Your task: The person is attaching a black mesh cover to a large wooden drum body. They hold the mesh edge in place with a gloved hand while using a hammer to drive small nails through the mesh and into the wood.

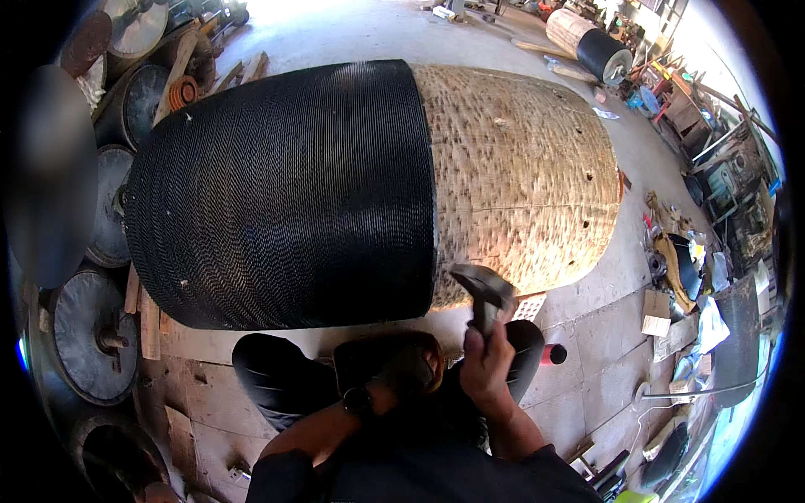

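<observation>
My right hand (488, 362) is closed around the handle of a hammer (484, 289), held upright with its metal head just in front of the drum's near edge. At my lap, my left hand (409, 372), in a dark glove, is at a dark open container (356, 356); shadow hides most of its fingers. A watch (358, 401) is on the left wrist. Before me lies a large drum on its side. Black, finely ridged covering (285, 197) wraps its left part. The right part is bare pale wood (520, 168) pitted with many small marks and a few dark holes.
Several round-ended drums (92, 335) line the left side, with wooden boards (149, 323) beside them. A red cylinder (553, 354) stands by my right knee. A smaller part-black drum (602, 54) lies far right. Cardboard (656, 312) and mixed scrap clutter the right side.
</observation>
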Motion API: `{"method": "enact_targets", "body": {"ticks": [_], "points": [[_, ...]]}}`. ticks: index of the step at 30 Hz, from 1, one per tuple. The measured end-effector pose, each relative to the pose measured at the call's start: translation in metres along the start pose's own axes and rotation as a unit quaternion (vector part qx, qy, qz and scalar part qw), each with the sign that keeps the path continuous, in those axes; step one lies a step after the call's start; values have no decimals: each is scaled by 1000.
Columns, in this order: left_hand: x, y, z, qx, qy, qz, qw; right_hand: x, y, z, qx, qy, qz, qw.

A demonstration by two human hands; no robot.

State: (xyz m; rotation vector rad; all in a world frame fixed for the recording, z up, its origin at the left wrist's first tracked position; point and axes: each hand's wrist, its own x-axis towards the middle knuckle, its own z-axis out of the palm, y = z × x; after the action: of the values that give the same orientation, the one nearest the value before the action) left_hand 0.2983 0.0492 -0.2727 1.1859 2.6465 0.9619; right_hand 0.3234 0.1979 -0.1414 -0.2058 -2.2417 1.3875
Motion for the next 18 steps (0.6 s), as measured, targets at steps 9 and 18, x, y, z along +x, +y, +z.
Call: {"method": "enact_targets", "body": {"ticks": [9,18], "points": [[6,32,-44,-121,-3,-98,988,8,23,14,-119,-67,44,990],[0,5,-14,1,33,133,991,14,31,10,-207,-25,-57,976]]}}
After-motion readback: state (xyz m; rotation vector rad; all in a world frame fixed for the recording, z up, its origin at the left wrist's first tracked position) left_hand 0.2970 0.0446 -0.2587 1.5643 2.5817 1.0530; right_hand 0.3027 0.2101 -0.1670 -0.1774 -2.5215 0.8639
